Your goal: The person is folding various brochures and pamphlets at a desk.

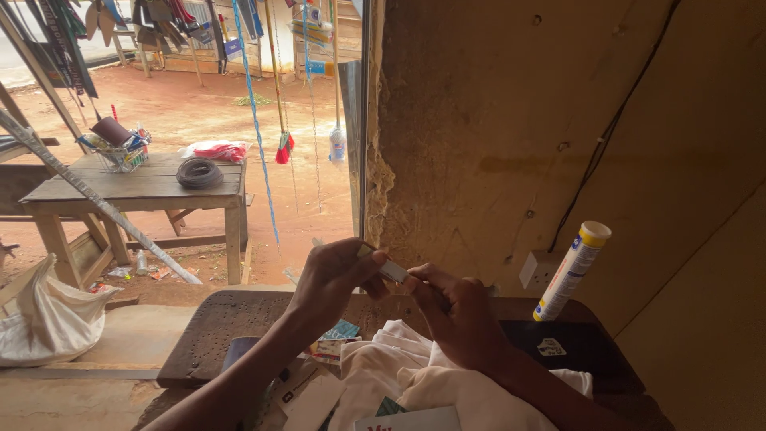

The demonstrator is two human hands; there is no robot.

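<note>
Holding a small flat silvery thing point(391, 271) up between them, the left hand point(339, 275) and right hand point(456, 313) both pinch it by its ends, above the dark wooden tabletop point(215, 323). It is too small to tell what it is, or how much work on it is done. White cloth point(399, 371) and cards point(335, 343) crowd under the hands. The mud wall point(511, 120) and a white tube point(570, 271) stand close on the right; the left is open
</note>
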